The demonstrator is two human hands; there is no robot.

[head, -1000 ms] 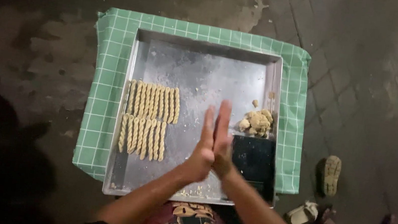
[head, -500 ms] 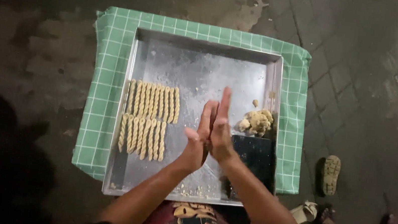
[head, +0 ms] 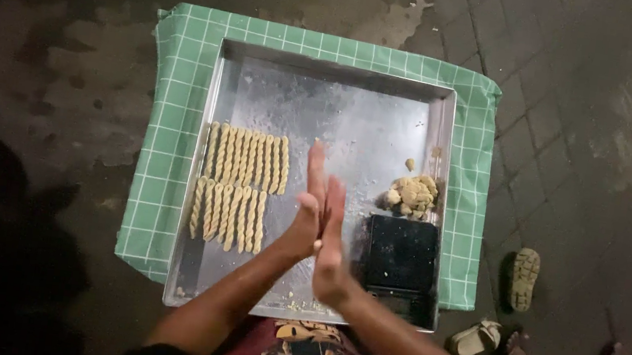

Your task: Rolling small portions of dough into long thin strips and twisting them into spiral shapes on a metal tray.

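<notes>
Hands pressed together, left now forward

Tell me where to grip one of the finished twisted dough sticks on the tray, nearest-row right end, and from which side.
Take the rightmost twisted stick of the near row by its near end, pinching across its width from above. Its right flank faces bare tray, so a finger probably fits there; its left flank touches the next stick, so entry is tight. The sticks lie flat, lengthwise toward you.

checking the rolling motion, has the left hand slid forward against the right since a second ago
Yes. The left hand now reaches farther up the tray than the right hand; before, their fingertips were level.
</notes>
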